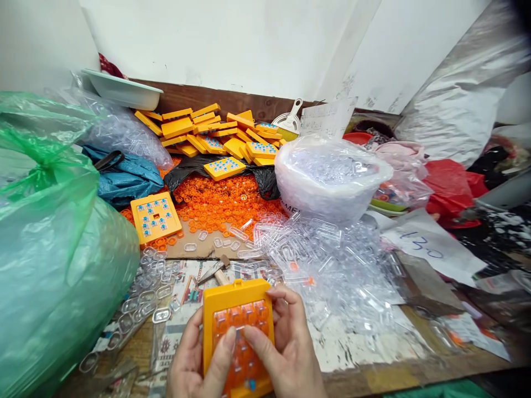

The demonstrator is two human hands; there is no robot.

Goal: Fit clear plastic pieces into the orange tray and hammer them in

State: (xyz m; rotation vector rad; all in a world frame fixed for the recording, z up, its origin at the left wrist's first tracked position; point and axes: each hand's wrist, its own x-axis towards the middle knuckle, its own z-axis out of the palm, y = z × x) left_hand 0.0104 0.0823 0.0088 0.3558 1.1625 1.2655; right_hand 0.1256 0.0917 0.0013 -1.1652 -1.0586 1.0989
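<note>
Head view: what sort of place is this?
Probably a small home or workshop assembly bench: a pile of orange trays, loose orange rings, heaps of clear plastic pieces, bagged stock.

The near end of the orange square plastic tray point(238, 331) ran off the bottom edge, both thumbs covering its middle. The green plastic bag point(53, 243) was cut at the left. The far-right clutter was blurred.
</note>
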